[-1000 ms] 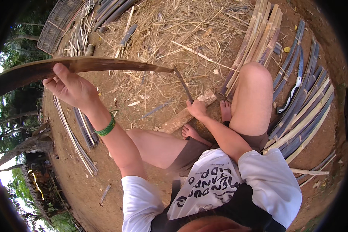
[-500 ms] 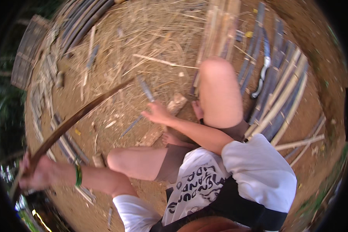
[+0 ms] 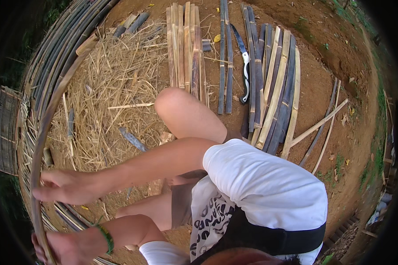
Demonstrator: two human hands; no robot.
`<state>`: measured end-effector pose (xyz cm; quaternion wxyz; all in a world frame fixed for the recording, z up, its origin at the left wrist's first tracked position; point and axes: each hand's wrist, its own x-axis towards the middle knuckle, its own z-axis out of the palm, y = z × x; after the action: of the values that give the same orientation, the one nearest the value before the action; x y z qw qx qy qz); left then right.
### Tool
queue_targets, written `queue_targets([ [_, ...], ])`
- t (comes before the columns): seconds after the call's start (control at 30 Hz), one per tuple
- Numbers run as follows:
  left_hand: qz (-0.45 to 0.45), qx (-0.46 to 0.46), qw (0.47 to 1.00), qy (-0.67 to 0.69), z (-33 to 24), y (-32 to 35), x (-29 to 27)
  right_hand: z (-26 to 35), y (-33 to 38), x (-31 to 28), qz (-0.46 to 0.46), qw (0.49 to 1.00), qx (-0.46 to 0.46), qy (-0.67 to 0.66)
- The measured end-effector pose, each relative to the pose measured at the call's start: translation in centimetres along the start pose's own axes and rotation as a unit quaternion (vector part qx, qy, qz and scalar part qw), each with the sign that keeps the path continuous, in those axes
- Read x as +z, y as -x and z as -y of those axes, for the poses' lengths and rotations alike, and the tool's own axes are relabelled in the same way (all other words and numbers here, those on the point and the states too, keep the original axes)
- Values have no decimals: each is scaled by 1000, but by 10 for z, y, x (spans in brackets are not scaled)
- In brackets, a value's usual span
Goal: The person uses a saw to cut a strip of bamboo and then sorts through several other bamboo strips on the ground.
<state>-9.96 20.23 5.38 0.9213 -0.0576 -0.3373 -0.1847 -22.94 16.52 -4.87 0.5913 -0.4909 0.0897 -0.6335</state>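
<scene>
the long bamboo strip (image 3: 46, 128) has swung from out in front to the far left. the left hand (image 3: 59, 245) is clamped on its near end, and the right hand (image 3: 64, 187) has crossed over, fingers open against it. the knife (image 3: 244, 66) lies far right on the bamboo slats (image 3: 276, 88).

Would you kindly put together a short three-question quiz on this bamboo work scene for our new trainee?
1. True or false: both hands touch the long bamboo strip.
2. Where does the knife with the white handle lie? A) in the right hand; B) on the split bamboo slats on the ground; C) on the straw pile.
3. Fill in: the green band sits on the wrist of the ____ hand.

Key: 1 true; 2 B; 3 left.
</scene>
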Motion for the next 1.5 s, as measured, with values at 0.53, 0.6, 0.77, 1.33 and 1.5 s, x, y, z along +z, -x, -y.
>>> queue_targets([
  [0.53, 262, -519, 802, -134, 100, 147, -53, 106, -35, -200, -250, 962, 41, -106],
  [0.6, 202, -659, 724, 27, 96, 149, -53, 118, -28, -234, -301, 951, 36, -65],
  [0.77, 214, -815, 537, 49, 66, 198, -24, 152, 18, -290, -388, 916, 50, 88],
  [1.33, 490, -505, 628, -332, 32, 418, -5, 132, 247, -222, -549, 808, 141, 163],
  [1.5, 593, -540, 526, -282, 21, 444, 1, 131, 296, -242, -601, 699, 161, 353],
])
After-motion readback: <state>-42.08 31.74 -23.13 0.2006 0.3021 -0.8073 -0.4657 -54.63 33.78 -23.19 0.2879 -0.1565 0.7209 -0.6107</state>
